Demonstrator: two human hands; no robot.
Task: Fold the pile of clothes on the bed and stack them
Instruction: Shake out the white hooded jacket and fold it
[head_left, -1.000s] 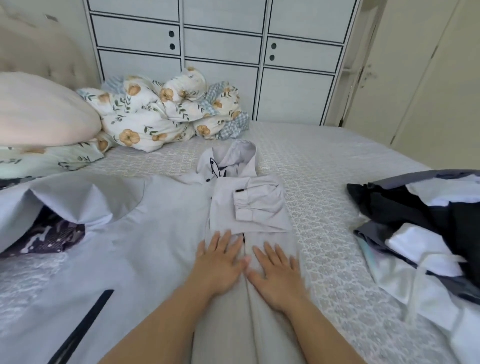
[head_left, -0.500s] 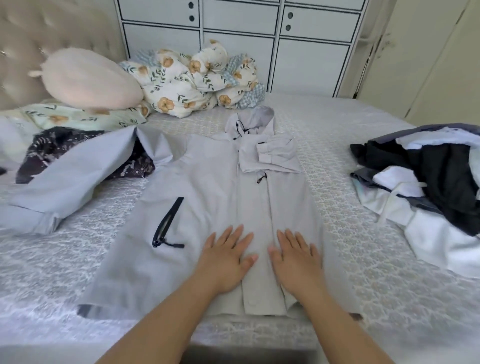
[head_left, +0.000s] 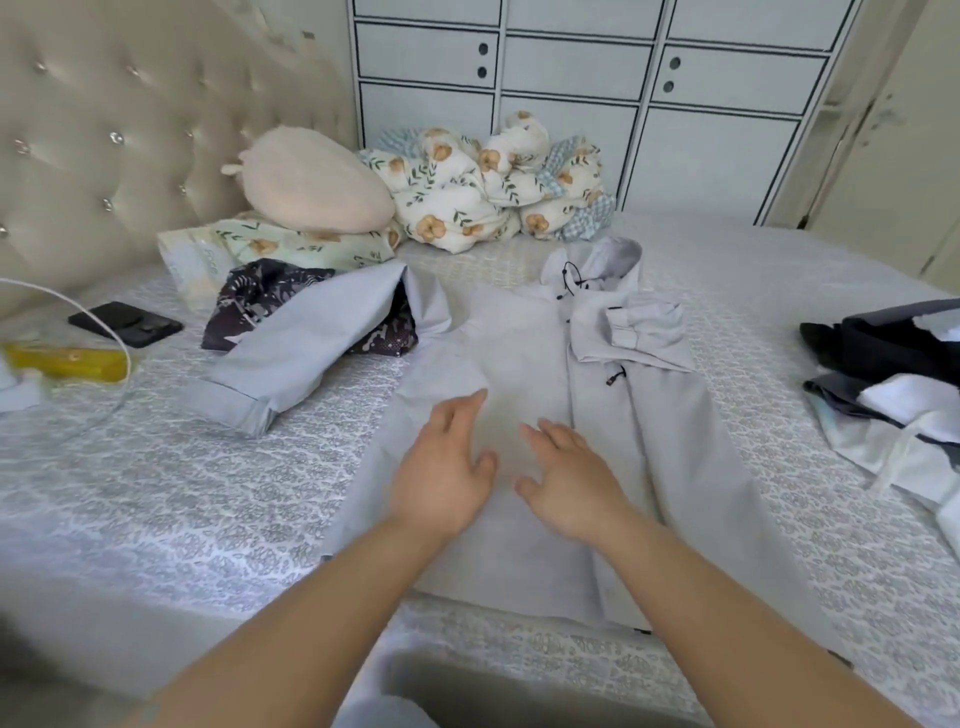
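Grey jacket (head_left: 524, 374) flat on bed (head_left: 156, 493), centre; R side folded in, L sleeve (head_left: 306, 343) out over dark garment (head_left: 260, 296). L hand (head_left: 441, 467) & R hand (head_left: 571, 473) over jacket front, fingers straight, gripping nothing. Unfolded pile (head_left: 893, 384) at R edge. Phone (head_left: 124, 323) far L.

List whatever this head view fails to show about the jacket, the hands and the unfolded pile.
- Unfolded pile: cut off by the right frame edge; its item count is unknowable.
- Dark patterned garment: mostly hidden under the jacket sleeve.
- Left hand and right hand: motion-blurred; whether they touch the jacket is unclear.
- Jacket front: the hands cover part of it.
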